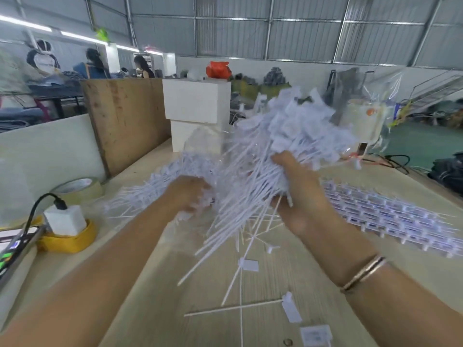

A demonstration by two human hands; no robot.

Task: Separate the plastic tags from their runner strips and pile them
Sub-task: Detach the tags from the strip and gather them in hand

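Observation:
My right hand grips a thick bunch of white plastic tags, lifted above the wooden table, flat heads up and thin tails fanning down-left. My left hand reaches into a pile of loose tags lying on the table; its fingers are curled among them and blurred. Flat sheets of tags joined to their runner strips lie to the right of my right hand. Several single tags are scattered on the table near me.
Left of my arm sit a roll of tape, a white charger block on a yellow tape roll, and a phone. White boxes and a plywood panel stand behind. People work at the far left.

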